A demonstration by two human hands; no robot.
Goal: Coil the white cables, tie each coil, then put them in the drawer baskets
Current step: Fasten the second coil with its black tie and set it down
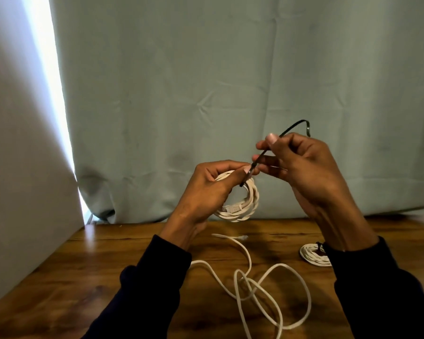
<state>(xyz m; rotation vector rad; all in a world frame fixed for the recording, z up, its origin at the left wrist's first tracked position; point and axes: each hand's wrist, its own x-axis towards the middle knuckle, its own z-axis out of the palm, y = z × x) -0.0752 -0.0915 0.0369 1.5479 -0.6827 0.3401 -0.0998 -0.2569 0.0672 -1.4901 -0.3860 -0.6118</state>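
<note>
I am watching the left hand (206, 189) gripping the coiled white round cable (245, 204) at frame centre, while the right hand (301, 165) is pinching the thin black tie strip (287, 130), which is slanting up-right from the coil's top.

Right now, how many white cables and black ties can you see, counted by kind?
Coiled cables: 2 (held coil, tied coil on the table)
Loose cables: 1 (loose cable on the table)
Black ties: 2 (held tie, tie on the tied coil)
Total: 5
</note>
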